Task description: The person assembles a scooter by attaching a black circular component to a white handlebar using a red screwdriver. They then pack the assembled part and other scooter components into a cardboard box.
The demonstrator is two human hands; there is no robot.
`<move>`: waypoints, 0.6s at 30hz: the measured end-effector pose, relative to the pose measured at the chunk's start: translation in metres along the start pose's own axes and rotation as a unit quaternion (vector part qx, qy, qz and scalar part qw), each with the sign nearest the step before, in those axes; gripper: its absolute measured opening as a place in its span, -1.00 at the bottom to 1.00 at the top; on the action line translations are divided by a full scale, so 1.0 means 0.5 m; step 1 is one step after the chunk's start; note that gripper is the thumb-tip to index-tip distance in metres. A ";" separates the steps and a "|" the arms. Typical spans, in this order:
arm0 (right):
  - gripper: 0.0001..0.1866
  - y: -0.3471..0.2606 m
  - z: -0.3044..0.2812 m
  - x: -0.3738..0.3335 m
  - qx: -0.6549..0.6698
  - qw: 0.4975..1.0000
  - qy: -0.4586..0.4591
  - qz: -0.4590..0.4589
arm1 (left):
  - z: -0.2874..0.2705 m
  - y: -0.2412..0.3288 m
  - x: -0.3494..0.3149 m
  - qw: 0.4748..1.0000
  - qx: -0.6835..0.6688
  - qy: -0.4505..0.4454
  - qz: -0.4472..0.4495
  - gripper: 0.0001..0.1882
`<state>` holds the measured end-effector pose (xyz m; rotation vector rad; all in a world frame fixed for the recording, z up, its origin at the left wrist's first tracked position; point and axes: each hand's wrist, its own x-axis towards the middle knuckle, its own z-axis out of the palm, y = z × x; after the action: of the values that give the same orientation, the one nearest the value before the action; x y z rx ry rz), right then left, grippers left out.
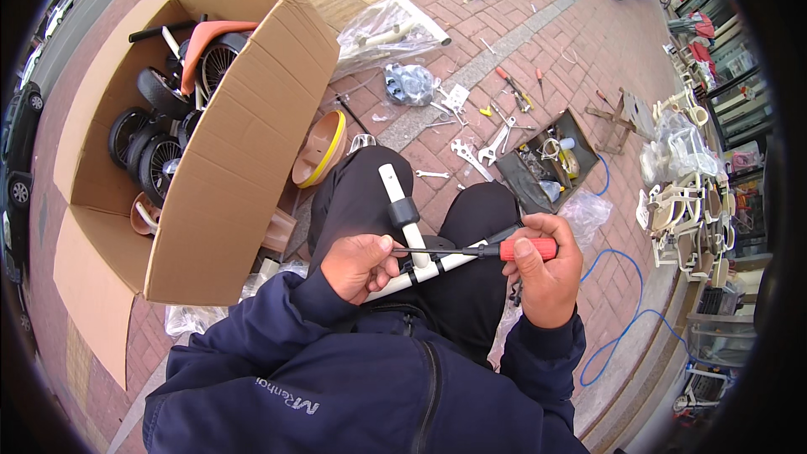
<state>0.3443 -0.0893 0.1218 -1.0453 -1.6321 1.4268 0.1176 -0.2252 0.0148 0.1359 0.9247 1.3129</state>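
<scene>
My right hand (546,273) grips the red handle of a screwdriver (496,249), its shaft pointing left. My left hand (360,263) pinches at the shaft's tip, where it meets a white tube frame (429,271) lying across my lap. A second white tube with a black clamp (402,210) rises from that frame between my knees. I am squatting in black trousers and a dark blue jacket.
A big open cardboard box (227,151) on the left holds small wheels (155,164) and an orange seat. Wrenches (471,155) and an open toolbox (546,164) lie on the brick paving ahead. A tan basket (322,151), plastic bags, a blue hose (626,328) and cream frames sit around.
</scene>
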 end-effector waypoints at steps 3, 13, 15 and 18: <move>-0.68 0.014 -0.025 -0.037 0.048 0.999 -0.014 0.003 | 0.006 0.001 -0.005 0.999 -0.028 -0.016 -0.035 -0.71; -0.65 0.059 -0.041 -0.138 0.017 0.994 0.042 -0.098 | 0.019 -0.017 0.007 0.990 -0.087 -0.057 -0.097 -0.80; -0.65 0.062 -0.048 -0.138 0.032 0.995 0.051 -0.078 | 0.017 -0.020 0.008 0.992 -0.056 -0.064 -0.089 -0.81; -0.66 0.066 -0.051 -0.136 0.041 0.996 0.058 -0.061 | 0.014 -0.022 0.008 0.995 -0.019 -0.055 -0.085 -0.78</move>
<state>0.3992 -0.1390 0.0922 -0.9465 -1.5152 1.3172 0.1305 -0.2224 0.0113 0.0969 0.8003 1.1527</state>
